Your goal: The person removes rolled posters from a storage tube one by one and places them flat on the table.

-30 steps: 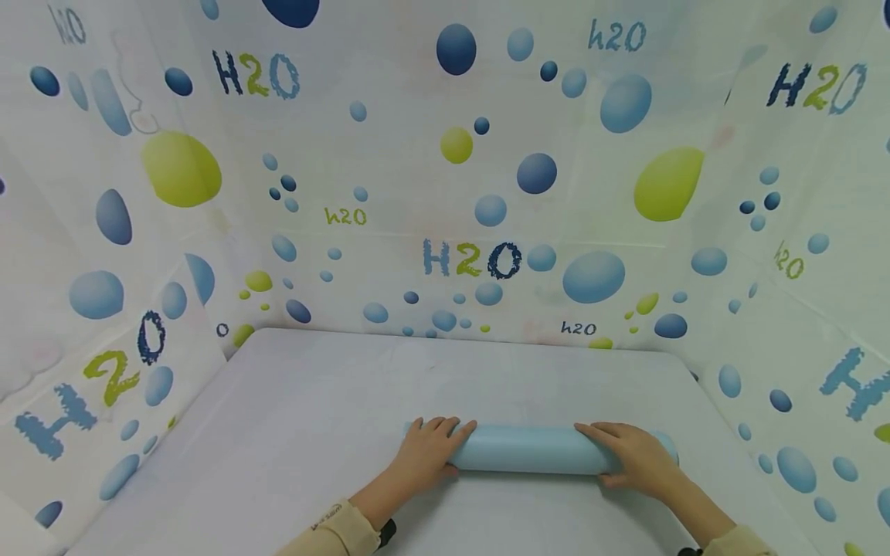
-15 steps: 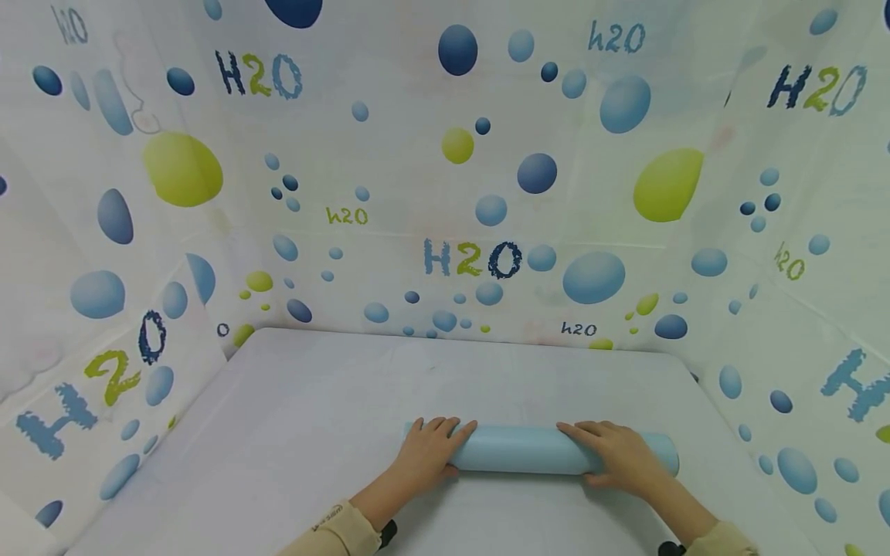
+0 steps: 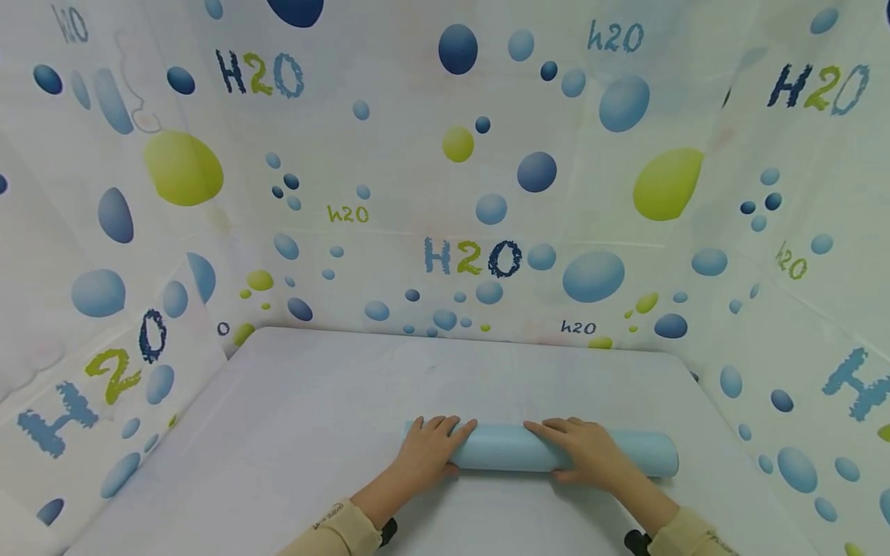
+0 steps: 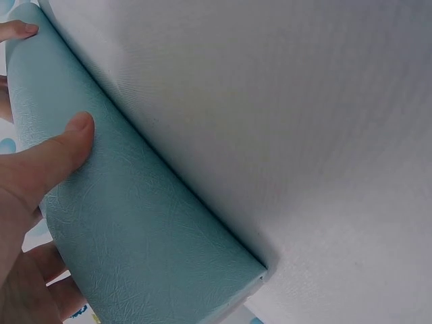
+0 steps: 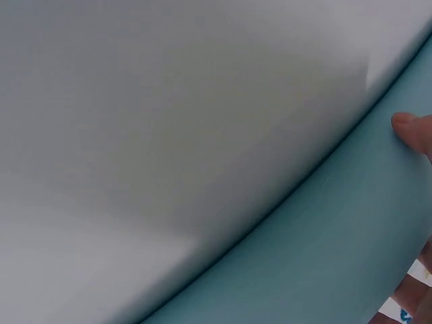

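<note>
A light-blue rolled-up mat [image 3: 497, 449] with a faintly creased, leather-like surface lies crosswise on the white table. Near its left end, my left hand [image 3: 426, 455] grips it, fingers over the far side and thumb on the near side. My right hand [image 3: 585, 454] holds the roll right of its middle in the same way, leaving the right end exposed. In the left wrist view, the left thumb [image 4: 64, 154] presses on the textured roll [image 4: 148, 229], and other fingers show behind it. The right wrist view has the right thumb [image 5: 413, 129] against the roll [image 5: 304, 263].
The white tabletop [image 3: 334, 386] extends behind and to the left of the roll. Hanging sheets [image 3: 403, 154] printed with blue and green drops and "H2O" enclose the back and both sides.
My right hand has slid leftward along the roll from near its right end, uncovering that end. The left hand and the roll have stayed in place.
</note>
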